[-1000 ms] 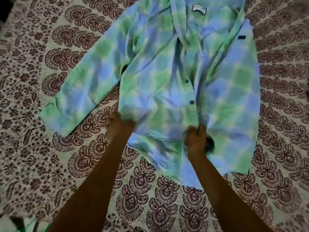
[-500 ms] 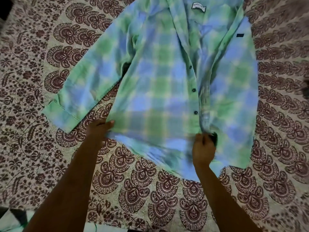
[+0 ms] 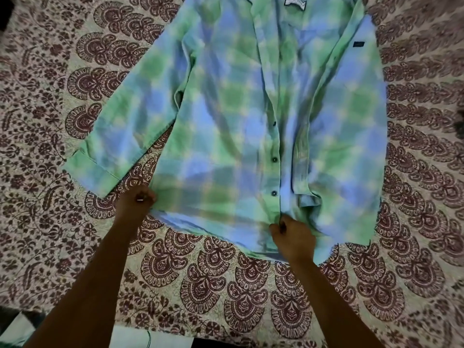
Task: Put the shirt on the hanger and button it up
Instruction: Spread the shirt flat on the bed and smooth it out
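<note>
A green and blue checked shirt [image 3: 226, 116] lies front-up on a patterned bedspread [image 3: 75, 247], collar away from me. Its front is unbuttoned; three dark buttons [image 3: 274, 159] run down the left panel's edge, and a white neck label [image 3: 295, 2] shows at the top. One sleeve [image 3: 120, 136] spreads out to the left. My left hand [image 3: 136, 204] grips the hem at the shirt's lower left corner. My right hand [image 3: 292, 237] pinches the hem at the bottom of the button edge. No hanger is visible.
The maroon and cream printed bedspread covers the whole surface around the shirt. Its near edge runs along the bottom of the view, with a pale floor strip [image 3: 155, 340] below it. Both my forearms reach in from the bottom.
Both hands have drawn the left front panel's hem outward and toward me, flattening the bunched cloth. My left hand has moved left to the hem corner. The buttons now lie in a straighter line.
</note>
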